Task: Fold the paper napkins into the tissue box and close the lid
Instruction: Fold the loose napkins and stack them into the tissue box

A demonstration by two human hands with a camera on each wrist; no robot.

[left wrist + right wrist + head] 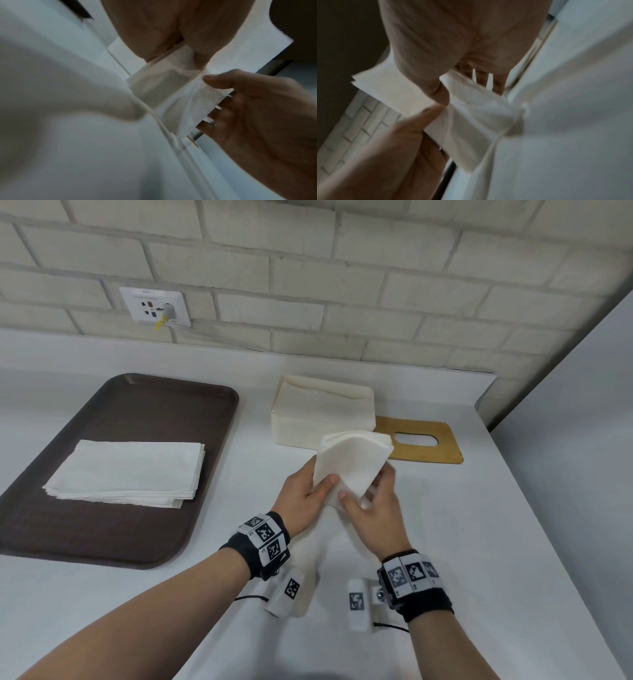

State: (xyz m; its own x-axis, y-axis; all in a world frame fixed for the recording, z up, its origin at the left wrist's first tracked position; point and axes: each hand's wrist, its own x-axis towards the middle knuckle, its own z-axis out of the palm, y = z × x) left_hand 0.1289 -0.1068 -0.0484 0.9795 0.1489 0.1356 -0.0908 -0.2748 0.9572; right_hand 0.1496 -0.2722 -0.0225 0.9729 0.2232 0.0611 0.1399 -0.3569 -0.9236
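Observation:
Both hands hold a folded bundle of white paper napkins (352,463) above the white counter, just in front of the tissue box. My left hand (308,491) grips its left edge, thumb on top. My right hand (370,505) pinches its lower right side. The wrist views show the napkin bundle (188,97) (471,115) bent between both hands' fingers. The cream tissue box (322,412) stands open behind, with napkins inside. Its wooden lid (424,443) with an oval slot lies flat to the box's right. More flat napkins (130,470) are stacked on the brown tray (102,529).
The tray takes up the counter's left side. A white brick wall with a socket plate (154,308) and a plugged cable runs along the back. The counter's right edge (548,525) slants down beside a grey wall.

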